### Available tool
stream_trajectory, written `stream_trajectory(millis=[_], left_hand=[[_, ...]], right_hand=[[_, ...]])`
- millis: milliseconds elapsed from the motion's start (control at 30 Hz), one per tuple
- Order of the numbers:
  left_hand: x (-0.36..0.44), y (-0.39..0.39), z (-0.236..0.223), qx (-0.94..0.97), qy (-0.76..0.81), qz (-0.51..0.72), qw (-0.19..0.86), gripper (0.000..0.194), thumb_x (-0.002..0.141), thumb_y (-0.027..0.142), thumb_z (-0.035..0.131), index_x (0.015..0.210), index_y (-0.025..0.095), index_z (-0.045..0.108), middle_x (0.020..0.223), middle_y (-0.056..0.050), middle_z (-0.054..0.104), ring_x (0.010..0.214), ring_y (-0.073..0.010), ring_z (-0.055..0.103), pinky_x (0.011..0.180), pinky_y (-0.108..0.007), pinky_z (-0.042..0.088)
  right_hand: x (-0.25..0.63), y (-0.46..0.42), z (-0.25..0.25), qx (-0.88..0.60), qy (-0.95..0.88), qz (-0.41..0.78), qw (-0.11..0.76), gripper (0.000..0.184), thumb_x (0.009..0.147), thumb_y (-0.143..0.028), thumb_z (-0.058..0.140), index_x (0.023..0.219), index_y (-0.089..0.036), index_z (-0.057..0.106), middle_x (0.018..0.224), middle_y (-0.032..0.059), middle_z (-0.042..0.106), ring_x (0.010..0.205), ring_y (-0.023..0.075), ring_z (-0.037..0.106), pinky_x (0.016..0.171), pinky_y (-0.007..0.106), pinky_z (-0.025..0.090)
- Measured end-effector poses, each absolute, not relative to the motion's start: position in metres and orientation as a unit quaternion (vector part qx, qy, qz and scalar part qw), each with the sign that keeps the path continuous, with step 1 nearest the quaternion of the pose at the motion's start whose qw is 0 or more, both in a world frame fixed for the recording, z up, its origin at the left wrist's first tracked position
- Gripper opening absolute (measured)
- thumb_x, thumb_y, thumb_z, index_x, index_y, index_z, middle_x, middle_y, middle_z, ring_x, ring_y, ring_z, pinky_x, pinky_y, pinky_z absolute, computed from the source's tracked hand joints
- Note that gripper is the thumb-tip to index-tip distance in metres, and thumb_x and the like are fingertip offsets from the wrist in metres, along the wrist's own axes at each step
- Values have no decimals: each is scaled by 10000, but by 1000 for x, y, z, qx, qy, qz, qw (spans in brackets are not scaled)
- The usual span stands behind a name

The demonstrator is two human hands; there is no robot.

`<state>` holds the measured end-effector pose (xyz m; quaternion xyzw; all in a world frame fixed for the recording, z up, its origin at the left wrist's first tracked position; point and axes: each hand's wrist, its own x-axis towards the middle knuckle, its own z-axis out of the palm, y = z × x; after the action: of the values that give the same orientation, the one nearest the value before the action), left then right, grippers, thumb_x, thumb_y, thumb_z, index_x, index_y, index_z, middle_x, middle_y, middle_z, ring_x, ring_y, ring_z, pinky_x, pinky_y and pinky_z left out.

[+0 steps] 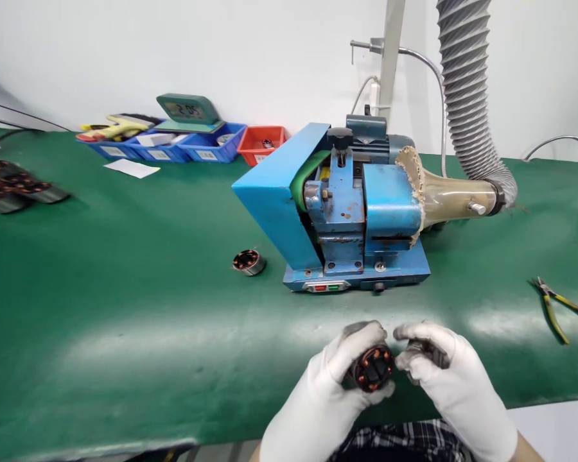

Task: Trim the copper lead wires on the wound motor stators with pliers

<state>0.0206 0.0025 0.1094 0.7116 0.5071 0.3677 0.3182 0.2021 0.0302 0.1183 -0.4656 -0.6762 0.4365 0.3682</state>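
So the left hand, in a white glove with dirty fingertips [337, 372], has its fingers wrapped round the sides of a short, round motor core with dark slots and copper-coloured windings [374, 369], wound face showing, just above the near part of the green-topped table [149, 289]. The right hand, gloved the same [457, 369], is curled right beside it; can't tell if it's pinching anything. Looks like a hold-and-handle step to me, and any regrip would call for fingers on the outer wall, off the copper. Another silvery ring-shaped core [250, 263] sits beside the blue metal belt machine [270, 192], with yellow-green handled pliers [550, 312] well off to the right.
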Motion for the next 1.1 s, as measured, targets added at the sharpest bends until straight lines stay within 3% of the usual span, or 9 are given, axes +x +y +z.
stream_trajectory(millis=[67,167,300,367,467,567,700,900,1100], left_hand=[[21,3,111,688,490,396,360,553,678,17,676,1091,346,511,1058,21,614,998,-165,607,871,-281,518],[21,1,112,686,467,437,348,306,729,66,649,894,314,581,958,28,633,1034,-178,591,882,-288,516],[17,-4,108,706,506,429,247,425,806,73,548,1159,304,499,1183,-73,547,1137,-210,531,917,-346,501],[15,-4,109,715,498,389,299,437,799,60,533,1162,300,497,1130,-66,578,1070,-201,575,885,-341,519],[15,0,111,706,470,347,401,325,714,62,634,957,274,589,960,-11,627,879,-164,633,802,-281,547],[21,5,100,761,467,359,272,204,772,69,586,868,244,626,919,-30,621,848,-167,636,742,-274,553],[26,7,67,787,510,341,67,361,836,46,422,1129,216,547,1054,-127,630,954,-249,638,754,-391,561],[14,12,52,767,552,273,179,480,685,179,721,1107,206,493,1202,-137,599,1219,-313,491,993,-547,415],[0,13,59,760,557,245,227,474,658,191,757,1060,211,508,1177,-111,615,1219,-283,492,1044,-546,344]], right_hand=[[202,27,114,-425,-713,379,410,252,798,-94,505,929,-251,652,752,6,634,651,138,616,626,239,486],[200,26,111,-422,-723,355,415,225,802,-87,488,815,-241,652,688,-1,608,621,131,591,594,222,475],[193,30,115,-494,-639,470,356,190,742,-114,488,616,-203,600,594,-11,542,529,125,525,518,220,442],[190,32,116,-507,-604,516,333,169,725,-150,494,590,-196,585,566,-18,514,495,122,499,486,221,423],[188,33,113,-541,-615,462,341,152,719,-166,497,621,-194,608,593,-4,531,560,142,515,570,248,444],[188,36,100,-542,-630,459,313,164,790,-210,481,687,-182,605,614,10,546,582,145,523,574,252,449],[188,46,78,-483,-654,536,231,343,909,-318,354,681,-155,553,452,-41,436,395,110,446,386,207,389],[197,66,79,-435,-782,425,134,184,820,-133,495,820,-188,671,709,19,589,581,137,535,546,240,429],[282,106,96,-432,-857,277,45,382,657,35,499,858,-220,701,773,37,582,651,167,561,667,302,418]])
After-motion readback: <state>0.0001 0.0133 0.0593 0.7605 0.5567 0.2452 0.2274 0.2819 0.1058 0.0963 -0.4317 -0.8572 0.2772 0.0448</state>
